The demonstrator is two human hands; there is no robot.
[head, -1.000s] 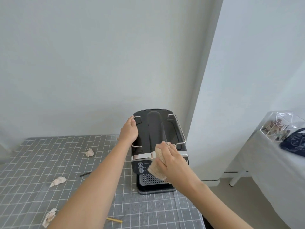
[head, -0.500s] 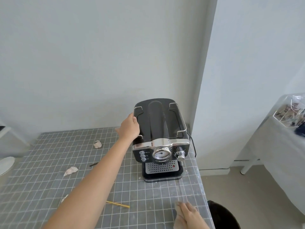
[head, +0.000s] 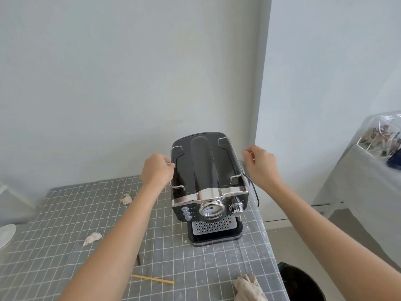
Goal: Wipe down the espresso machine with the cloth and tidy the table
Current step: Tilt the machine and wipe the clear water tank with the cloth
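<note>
Espresso machine (head: 209, 187): black with chrome band, upright at the right rear of the grid-patterned table (head: 65, 213), between the two hands.
Left hand (head: 157, 170): fingers curled against the wire rail on the machine's left top edge, apparently gripping it; the fingertips are hidden.
Right hand (head: 261, 165): just off the machine's right side, fingers loosely curled, holding nothing, not touching the body.
Cloth (head: 249, 286): beige, crumpled, lying on the table's near right edge, well below the right fingers.
Crumpled paper scraps (head: 92, 238): on the table, left of and below the left fingers.
Yellow stick (head: 153, 279): flat near the front edge.
</note>
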